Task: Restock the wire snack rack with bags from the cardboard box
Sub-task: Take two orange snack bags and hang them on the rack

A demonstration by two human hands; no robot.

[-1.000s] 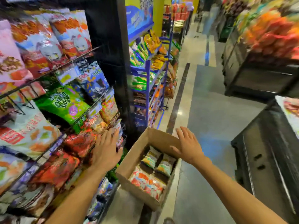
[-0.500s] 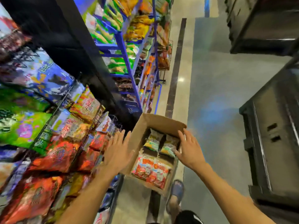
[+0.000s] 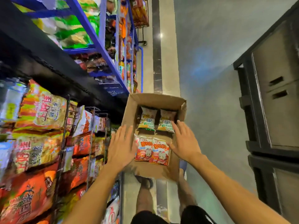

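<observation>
1. Orange-yellow snack bag (image 3: 43,110), wire snack rack (image 3: 64,143): large red Chinese characters, blurred, unreadable.
2. Red bags (image 3: 152,150), cardboard box (image 3: 155,99): orange lettering, illegible.
3. Blue sign (image 3: 113,90): white characters, unreadable.

Box (image 3: 154,101) top is open, so we've got clear entry straight down; its walls fence all four sides, and the wire rack (image 3: 90,143) crowds its 9 o'clock side. Our left hand (image 3: 122,146) overlaps the 9 o'clock wall and our right hand (image 3: 184,143) the 3 o'clock wall. Bare floor (image 3: 210,94) from 12 to 3 o'clock, with a dark cabinet (image 3: 271,110) further out at 3 o'clock.
</observation>
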